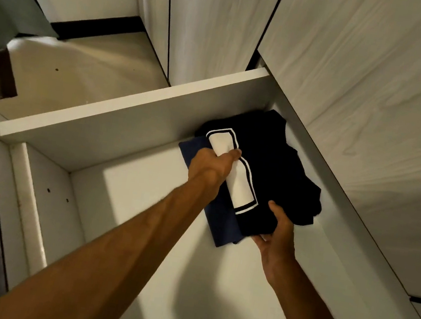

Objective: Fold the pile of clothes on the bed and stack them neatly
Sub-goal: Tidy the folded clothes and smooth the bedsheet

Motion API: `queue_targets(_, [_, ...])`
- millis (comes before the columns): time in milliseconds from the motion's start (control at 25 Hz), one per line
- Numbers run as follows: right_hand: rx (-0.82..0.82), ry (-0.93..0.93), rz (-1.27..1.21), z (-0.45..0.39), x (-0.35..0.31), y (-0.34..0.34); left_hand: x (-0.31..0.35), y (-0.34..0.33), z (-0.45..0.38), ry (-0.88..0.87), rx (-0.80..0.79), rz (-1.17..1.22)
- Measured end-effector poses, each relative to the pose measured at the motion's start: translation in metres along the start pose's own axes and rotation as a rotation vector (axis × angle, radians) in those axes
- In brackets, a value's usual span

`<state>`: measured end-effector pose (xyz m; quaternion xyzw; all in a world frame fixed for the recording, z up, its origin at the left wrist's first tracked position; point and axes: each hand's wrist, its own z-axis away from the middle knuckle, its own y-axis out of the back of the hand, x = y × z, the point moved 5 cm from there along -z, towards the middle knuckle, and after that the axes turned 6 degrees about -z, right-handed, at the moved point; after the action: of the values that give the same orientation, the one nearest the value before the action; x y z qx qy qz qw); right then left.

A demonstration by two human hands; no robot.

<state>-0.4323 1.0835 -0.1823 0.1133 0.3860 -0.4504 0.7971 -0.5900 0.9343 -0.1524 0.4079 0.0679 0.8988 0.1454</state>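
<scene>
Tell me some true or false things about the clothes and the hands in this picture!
1. The black shirt with the white print lies on top of a folded navy garment. True.
2. The clothes sit on a bed. False: they sit on a white wardrobe shelf.
3. The left hand rests on the shirt's white print. True.
4. The right hand hangs free, touching nothing. False: it holds the near edge of the black shirt, thumb on top.
5. The stack fills the whole shelf. False: it sits toward the right back corner, with bare shelf to its left.
</scene>
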Motion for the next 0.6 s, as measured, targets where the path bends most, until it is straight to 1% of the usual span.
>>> queue_targets(80, [-0.028,-0.014,-0.02,0.001,-0.001,-0.001,-0.015,0.003,0.018,-0.006,-0.009,0.143])
queue_targets(200, [-0.044,-0.052,0.041,-0.003,-0.005,-0.004,-0.041,0.013,0.027,0.055,-0.003,0.197])
queue_targets(280, [-0.024,-0.101,0.141,-0.007,-0.011,0.0,-0.043,0.026,0.008,0.103,-0.037,0.146])
queue_targets(360, [-0.045,-0.142,0.185,-0.008,-0.016,0.001,-0.037,0.038,-0.011,0.124,-0.159,0.005])
queue_targets(480, [-0.088,-0.17,0.141,-0.007,-0.021,0.003,-0.032,0.045,-0.021,0.11,-0.331,-0.174])
queue_targets(520, [-0.089,-0.168,0.126,-0.008,-0.022,0.004,-0.032,0.048,-0.019,0.115,-0.375,-0.191])
queue_targets(600, [-0.085,-0.17,0.128,-0.011,-0.022,0.004,-0.03,0.05,-0.016,0.163,-0.412,-0.177])
